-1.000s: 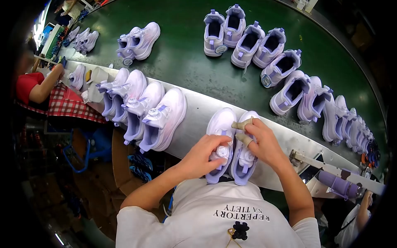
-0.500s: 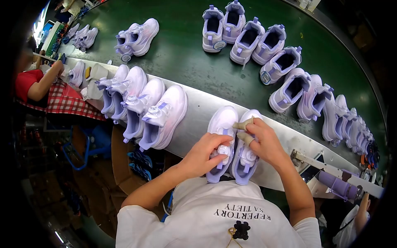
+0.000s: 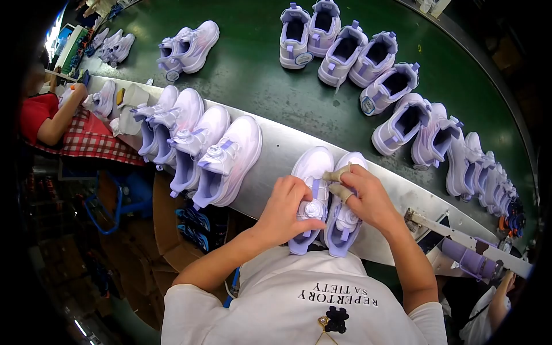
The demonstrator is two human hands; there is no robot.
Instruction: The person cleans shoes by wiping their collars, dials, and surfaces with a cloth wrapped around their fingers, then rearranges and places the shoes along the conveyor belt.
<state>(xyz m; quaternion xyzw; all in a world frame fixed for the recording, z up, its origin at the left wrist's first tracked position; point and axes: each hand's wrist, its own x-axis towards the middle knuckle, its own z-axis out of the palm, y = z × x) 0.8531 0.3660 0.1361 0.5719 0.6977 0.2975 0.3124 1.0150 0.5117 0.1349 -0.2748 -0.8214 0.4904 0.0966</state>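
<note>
Two pale lilac sneakers stand side by side in front of me, toes pointing away: a left sneaker (image 3: pixel 311 163) and a right sneaker (image 3: pixel 355 158). Each has a round lacing dial on its tongue. My left hand (image 3: pixel 286 208) is at the left sneaker, thumb and forefinger apart on either side of its dial (image 3: pixel 312 209). My right hand (image 3: pixel 367 194), with beige finger covers on two fingertips, reaches over the right sneaker. Those covered fingertips come close together at the left sneaker's laces; whatever they pinch is too small to make out.
Several matching sneakers (image 3: pixel 242 150) stand on the metal ledge (image 3: pixel 276 144) to the left. More sneakers (image 3: pixel 402 123) line the green surface (image 3: pixel 253 75). A metal bar (image 3: pixel 460 236) and purple bottle (image 3: pixel 468 257) are at right. A person in red (image 3: pixel 43 118) works at far left.
My left thumb and forefinger have spread apart around the dial, and the thumb has moved down. My right hand stays almost in place. The person at left has shifted an arm slightly.
</note>
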